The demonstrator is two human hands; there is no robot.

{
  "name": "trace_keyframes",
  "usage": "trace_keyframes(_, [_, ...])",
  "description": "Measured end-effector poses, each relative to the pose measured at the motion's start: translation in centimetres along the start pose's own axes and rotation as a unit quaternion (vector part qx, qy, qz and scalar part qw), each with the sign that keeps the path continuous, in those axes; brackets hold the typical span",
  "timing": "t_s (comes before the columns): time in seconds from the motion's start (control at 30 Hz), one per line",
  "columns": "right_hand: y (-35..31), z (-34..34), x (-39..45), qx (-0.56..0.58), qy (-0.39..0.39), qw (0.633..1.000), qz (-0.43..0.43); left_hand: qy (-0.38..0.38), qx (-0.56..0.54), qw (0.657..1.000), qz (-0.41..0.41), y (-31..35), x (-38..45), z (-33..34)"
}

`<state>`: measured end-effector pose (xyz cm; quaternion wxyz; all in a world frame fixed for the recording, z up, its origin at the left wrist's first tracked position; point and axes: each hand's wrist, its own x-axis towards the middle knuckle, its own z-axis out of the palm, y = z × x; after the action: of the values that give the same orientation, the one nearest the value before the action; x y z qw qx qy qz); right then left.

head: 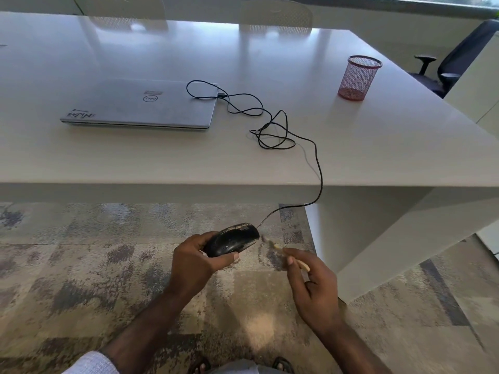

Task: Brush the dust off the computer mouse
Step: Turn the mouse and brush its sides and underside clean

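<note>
A black, dusty computer mouse (232, 239) is held over the carpet, below the table's front edge. My left hand (198, 261) grips it from the left and underneath, thumb along its near side. My right hand (313, 284) pinches a small brush (286, 253) with a pale wooden handle. The blurred bristles are just right of the mouse's front end. The mouse's black cable (318, 168) runs up over the table edge, coils on the top and ends by the laptop.
A closed silver laptop (140, 105) lies on the white table (378, 147). A red mesh pen cup (359, 76) stands at the right. A black office chair (456, 60) is at the far right. Patterned carpet lies below, with my feet at the bottom edge.
</note>
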<state>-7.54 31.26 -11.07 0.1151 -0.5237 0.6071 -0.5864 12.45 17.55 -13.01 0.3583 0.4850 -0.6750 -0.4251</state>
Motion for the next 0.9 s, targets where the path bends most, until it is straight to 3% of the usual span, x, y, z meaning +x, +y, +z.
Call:
trace_keyframes(0.1, [-0.2, -0.1, -0.2, 0.014, 0.013, 1.0, -0.019, 0.003, -0.009, 1.0, -0.003, 0.3, 0.0, 0.0])
trace_keyframes(0.3, [-0.8, 0.3, -0.5, 0.024, -0.061, 0.995, -0.082, -0.015, -0.029, 0.999, -0.002, 0.9, 0.0, 0.4])
trace_keyframes(0.53, [-0.5, -0.1, -0.1, -0.037, 0.039, 0.997, -0.053, -0.012, -0.031, 0.999, -0.004, 0.9, 0.0, 0.4])
trace_keyframes(0.77, [-1.6, 0.3, -0.5, -0.002, -0.066, 0.994, -0.092, -0.03, -0.037, 0.999, 0.0, 1.3, 0.1, 0.3])
trace_keyframes(0.9, [-0.9, 0.1, 0.0, -0.047, -0.001, 0.997, -0.066, -0.018, -0.043, 0.999, -0.011, 1.3, 0.2, 0.2])
